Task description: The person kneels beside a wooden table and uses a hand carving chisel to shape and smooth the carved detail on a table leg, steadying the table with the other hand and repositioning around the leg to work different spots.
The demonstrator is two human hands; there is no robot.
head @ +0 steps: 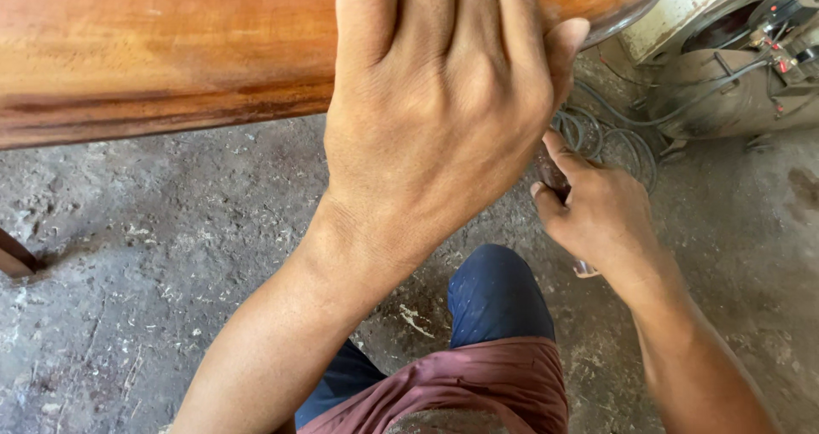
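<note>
Nearest the camera, the person's knee in dark blue trousers (499,298) is bending up under a maroon shirt hem (478,383), both forearms reaching out over it. The left hand (435,118) is pressing flat, fingers spread and uncurled, on the rounded edge of a polished reddish-brown wooden tabletop (153,50); it is holding nothing, only bracing the wood. The right hand (597,217) is working lower, just below the tabletop's curved end, its grip closing around a small dark tool (553,176) whose metal end is peeking out under the palm; what kind of tool it is, I cannot tell. The top face is already showing an even, glossy finish with a darker band along the moulded edge, so the upper surface is looking largely done; the work in hand seems to be sitting at the underside or end edge, which is hidden from view, and how much is left there cannot be judged. Beyond the hands, the dusty concrete floor (153,255) is carrying chips and grit. Farther off, coiled grey cable (610,135) is lying beside a grimy machine housing (734,93) with wires, close to the right hand's working space.
</note>
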